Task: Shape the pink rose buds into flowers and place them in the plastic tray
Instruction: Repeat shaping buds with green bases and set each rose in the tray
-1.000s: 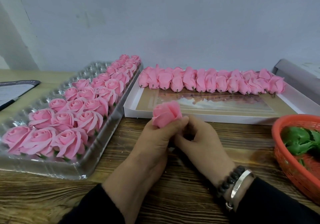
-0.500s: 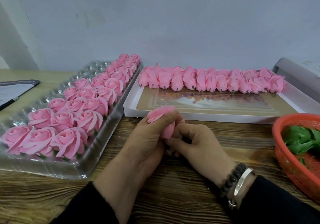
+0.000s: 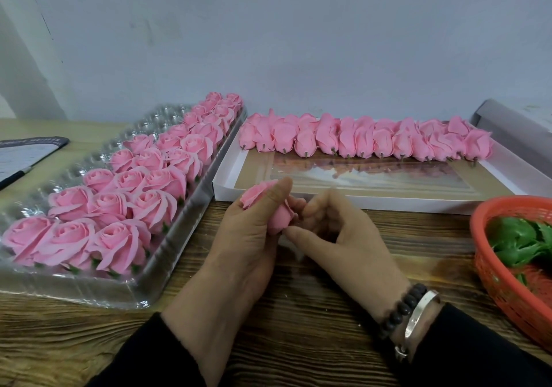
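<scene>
Your left hand point(image 3: 248, 234) grips one pink bud point(image 3: 279, 219), thumb curled over petals. Right hand point(image 3: 337, 234) pinches bud's base with fingertips, other fingers loosely curled. Bud held just above tabletop point(image 3: 298, 327), between both hands — petals not yet opened, shaping looks underway. Plastic tray point(image 3: 143, 291) at your left: shaped roses point(image 3: 119, 237) fill right-hand rows, left-hand pockets bare. White box point(image 3: 358, 201) behind hands — long row of unshaped buds point(image 3: 364, 138) waiting. Judgement: roughly mid-task, plenty left. Orange basket point(image 3: 495, 270) with green leaves point(image 3: 519, 243) at right.
</scene>
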`<action>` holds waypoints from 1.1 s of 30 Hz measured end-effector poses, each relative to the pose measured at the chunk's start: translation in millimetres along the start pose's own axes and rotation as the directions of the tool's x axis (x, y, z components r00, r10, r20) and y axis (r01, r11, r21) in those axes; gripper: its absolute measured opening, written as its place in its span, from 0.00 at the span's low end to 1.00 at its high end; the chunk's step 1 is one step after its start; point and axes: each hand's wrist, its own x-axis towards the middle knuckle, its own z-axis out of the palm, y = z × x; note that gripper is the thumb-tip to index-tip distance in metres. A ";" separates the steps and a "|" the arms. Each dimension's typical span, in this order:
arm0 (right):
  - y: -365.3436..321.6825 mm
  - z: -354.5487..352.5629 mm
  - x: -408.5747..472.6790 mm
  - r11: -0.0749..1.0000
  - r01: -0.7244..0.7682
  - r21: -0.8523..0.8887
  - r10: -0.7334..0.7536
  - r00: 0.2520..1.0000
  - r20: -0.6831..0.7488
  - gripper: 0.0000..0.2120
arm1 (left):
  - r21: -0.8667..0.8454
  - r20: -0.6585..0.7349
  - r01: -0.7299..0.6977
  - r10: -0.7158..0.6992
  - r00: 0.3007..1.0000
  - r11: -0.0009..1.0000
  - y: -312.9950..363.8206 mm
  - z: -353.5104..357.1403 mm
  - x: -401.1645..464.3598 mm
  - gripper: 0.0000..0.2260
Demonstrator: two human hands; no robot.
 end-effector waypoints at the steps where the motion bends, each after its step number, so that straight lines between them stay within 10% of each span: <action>1: -0.4 -0.2 0.0 1.000 0.024 0.019 -0.023 0.999 -0.039 0.11 | -0.003 -0.004 -0.003 0.003 1.000 1.000 -0.8 -0.1 0.4 0.06; 13: 2.6 4.4 -0.4 0.961 0.193 -0.199 -0.200 0.980 -0.016 0.12 | -0.029 0.111 0.012 -0.009 0.994 1.000 -9.2 4.2 -2.5 0.05; 27: -4.9 0.6 0.3 0.961 -0.117 0.250 0.088 0.988 0.126 0.08 | -0.008 0.117 0.141 -0.139 0.983 0.990 -5.0 -1.1 -0.2 0.16; 33: -2.3 -0.9 0.4 0.965 -0.111 0.238 0.095 0.992 0.078 0.05 | 0.171 0.052 -0.064 0.056 0.997 0.983 0.1 -2.3 -1.6 0.10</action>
